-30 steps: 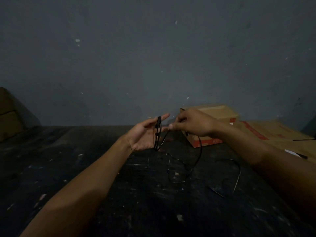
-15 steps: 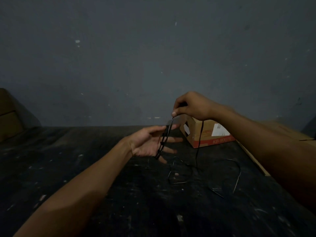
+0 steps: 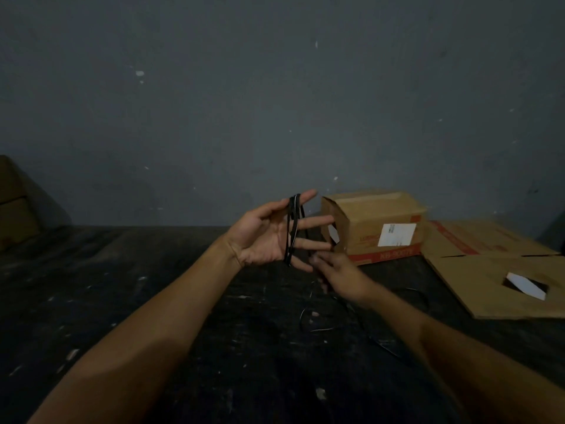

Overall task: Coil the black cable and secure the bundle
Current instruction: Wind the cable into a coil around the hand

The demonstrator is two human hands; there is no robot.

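The thin black cable (image 3: 292, 231) is wound in a few loops around the spread fingers of my left hand (image 3: 269, 237), which is held palm up above the dark floor. My right hand (image 3: 339, 272) is just below and to the right of it, blurred, with its fingers pinched on the cable's free run. The loose rest of the cable (image 3: 318, 321) lies in curves on the floor under my right forearm and trails off to the right.
A cardboard box (image 3: 376, 228) lies on its side just behind my hands, against the grey wall. Flattened cardboard (image 3: 477, 280) covers the floor at the right. Another brown box (image 3: 13, 203) sits at the far left edge.
My right hand has dropped from above the left hand down to below it, carrying the cable around the left fingers. The left hand has tilted more upright, with more loops on it.
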